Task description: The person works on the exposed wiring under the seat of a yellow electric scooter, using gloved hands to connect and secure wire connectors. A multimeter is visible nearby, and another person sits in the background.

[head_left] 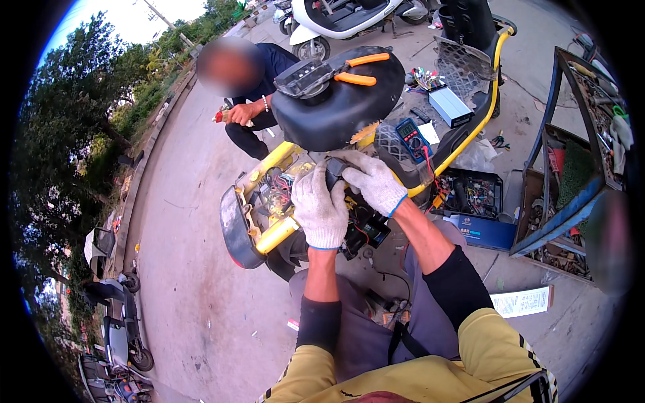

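Observation:
My left hand [318,209] and my right hand [376,183] both wear white knit gloves. Between their closed fingers is a small black block-like part [334,172], its kind unclear and its edges partly covered by the gloves. They hold it above the opened rear of a yellow-framed vehicle [277,234], where bundles of coloured wires [277,188] show. Just beyond my fingers sits the black seat [336,111]. Pliers with orange handles [356,79] lie on it, beside a dark box-shaped piece [306,77].
A blue multimeter [413,140] with a red lead and a silver box [450,106] rest on the footboard. Right of the frame are a black case of wires [470,193], a blue carton [478,232] and a metal tool rack [561,174]. Another person [252,107] crouches across, holding something small.

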`<control>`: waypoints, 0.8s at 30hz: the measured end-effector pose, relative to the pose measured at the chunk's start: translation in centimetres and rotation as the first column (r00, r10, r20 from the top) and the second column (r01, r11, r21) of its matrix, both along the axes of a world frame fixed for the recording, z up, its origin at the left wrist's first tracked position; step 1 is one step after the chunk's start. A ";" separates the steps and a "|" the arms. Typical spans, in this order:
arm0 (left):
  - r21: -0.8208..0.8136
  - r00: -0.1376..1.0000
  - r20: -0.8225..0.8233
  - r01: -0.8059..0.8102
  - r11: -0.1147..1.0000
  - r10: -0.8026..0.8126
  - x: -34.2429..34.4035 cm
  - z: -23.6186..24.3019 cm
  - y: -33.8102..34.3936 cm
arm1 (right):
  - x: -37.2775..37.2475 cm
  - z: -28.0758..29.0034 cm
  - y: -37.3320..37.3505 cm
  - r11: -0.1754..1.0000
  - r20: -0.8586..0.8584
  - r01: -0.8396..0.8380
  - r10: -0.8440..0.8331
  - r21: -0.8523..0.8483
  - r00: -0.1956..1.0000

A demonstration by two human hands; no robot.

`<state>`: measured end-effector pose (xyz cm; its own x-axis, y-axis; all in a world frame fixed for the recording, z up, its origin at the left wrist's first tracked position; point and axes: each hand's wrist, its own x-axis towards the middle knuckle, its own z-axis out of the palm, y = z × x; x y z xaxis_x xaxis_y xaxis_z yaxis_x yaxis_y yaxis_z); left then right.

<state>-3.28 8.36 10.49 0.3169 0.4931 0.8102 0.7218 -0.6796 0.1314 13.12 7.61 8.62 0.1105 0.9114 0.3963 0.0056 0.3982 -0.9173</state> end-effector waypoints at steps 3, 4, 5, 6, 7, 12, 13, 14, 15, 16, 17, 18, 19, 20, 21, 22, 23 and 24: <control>-0.006 1.000 0.007 0.006 1.000 -0.006 0.1 0.0 0.0 | 0.0 0.0 0.0 1.000 -0.005 0.001 -0.001 -0.014 1.000; -0.004 1.000 0.008 0.005 1.000 -0.005 0.0 0.0 0.0 | -0.1 0.0 0.0 1.000 -0.001 0.001 -0.001 -0.019 1.000; -0.001 1.000 0.009 0.003 1.000 -0.003 0.0 -0.1 0.1 | -0.1 0.1 -0.1 1.000 0.012 0.002 -0.001 -0.021 1.000; 0.001 1.000 0.008 -0.001 1.000 0.001 -0.1 -0.1 0.1 | -0.2 0.2 -0.1 1.000 0.015 -0.001 0.001 -0.024 1.000; 0.002 1.000 0.009 -0.003 1.000 0.003 0.0 -0.1 0.1 | -0.1 0.3 -0.2 1.000 0.021 0.000 0.001 -0.028 1.000; -0.008 1.000 0.010 -0.024 1.000 0.024 0.0 -0.2 0.1 | 0.1 1.8 -1.2 0.988 -0.011 -0.063 0.062 -0.140 0.998; -0.009 1.000 0.007 -0.027 1.000 0.027 0.1 -0.2 0.1 | 0.1 1.7 -1.2 0.990 -0.013 -0.058 0.057 -0.129 0.998; -0.009 1.000 0.004 -0.031 0.999 0.031 0.1 -0.3 0.1 | 0.1 1.5 -1.1 0.992 -0.016 -0.053 0.052 -0.118 0.999; -0.008 0.999 0.005 -0.034 0.999 0.034 0.1 -0.2 0.1 | 0.0 1.3 -0.9 0.993 -0.018 -0.049 0.047 -0.107 0.999; -0.007 0.999 0.006 -0.036 0.999 0.036 0.2 -0.2 0.1 | 0.0 1.0 -0.8 0.997 -0.023 -0.035 0.034 -0.074 0.999; -0.006 0.999 0.007 -0.037 0.999 0.037 0.3 -0.2 0.0 | -0.1 0.7 -0.6 0.999 -0.028 -0.021 0.020 -0.041 0.999; -0.001 0.999 0.012 -0.032 0.999 0.032 0.4 -0.2 0.1 | -0.1 0.5 -0.5 1.000 -0.033 -0.007 0.007 -0.008 0.999; 0.004 0.999 0.015 -0.032 0.999 0.032 0.3 -0.3 0.1 | -0.2 0.6 -0.6 0.999 -0.048 -0.026 0.025 -0.026 0.999; 0.008 0.999 0.019 -0.031 0.999 0.031 0.2 -0.4 0.2 | -0.3 0.9 -0.8 0.998 -0.062 -0.045 0.043 -0.044 0.997; 0.010 0.999 0.012 -0.037 0.999 0.037 0.1 -0.4 0.1 | -0.4 1.1 -0.9 0.996 -0.077 -0.064 0.060 -0.061 0.995; 0.013 0.999 0.008 -0.038 0.999 0.038 0.2 -0.3 0.0 | -0.4 0.9 -0.8 0.997 -0.082 -0.058 0.054 -0.049 0.995; 0.016 0.999 0.004 -0.040 0.999 0.040 0.2 -0.2 0.0 | -0.4 0.6 -0.5 0.998 -0.087 -0.051 0.048 -0.036 0.995; 0.009 0.999 0.001 -0.041 0.999 0.041 0.3 -0.2 0.0 | -0.5 0.3 -0.4 0.999 -0.093 -0.045 0.042 -0.023 0.995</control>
<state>-2.97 8.39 10.29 0.2954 0.4984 0.8151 0.7492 -0.6503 0.1261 12.66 7.23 8.96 0.1055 0.9258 0.3629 -0.0961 0.3727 -0.9230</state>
